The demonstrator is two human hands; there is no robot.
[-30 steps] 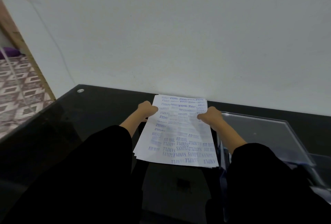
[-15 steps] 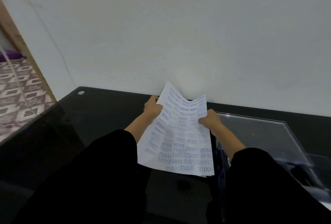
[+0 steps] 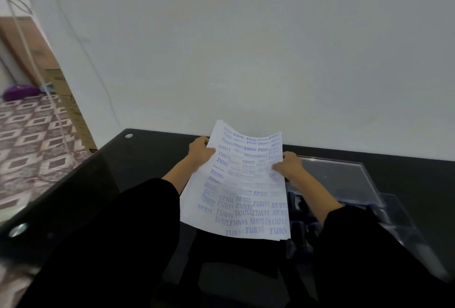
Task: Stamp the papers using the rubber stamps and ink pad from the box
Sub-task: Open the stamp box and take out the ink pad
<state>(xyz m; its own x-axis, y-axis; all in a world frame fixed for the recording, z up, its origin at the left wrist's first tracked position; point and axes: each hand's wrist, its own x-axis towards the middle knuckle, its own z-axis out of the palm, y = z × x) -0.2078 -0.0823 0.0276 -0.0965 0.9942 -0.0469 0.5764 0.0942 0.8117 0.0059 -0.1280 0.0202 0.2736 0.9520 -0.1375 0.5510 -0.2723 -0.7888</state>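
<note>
Papers [image 3: 241, 192] held lengthwise, far end toward wall [image 3: 246, 49].

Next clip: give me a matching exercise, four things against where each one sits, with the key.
Things:
1. left hand
2. right hand
3. papers
4. clear plastic box

Places:
A. on the black table, right of the papers
B. gripping the papers' left edge
C. held up between both hands, covered in blue stamps
D. gripping the papers' right edge

Pairs: 1-B, 2-D, 3-C, 4-A
</note>
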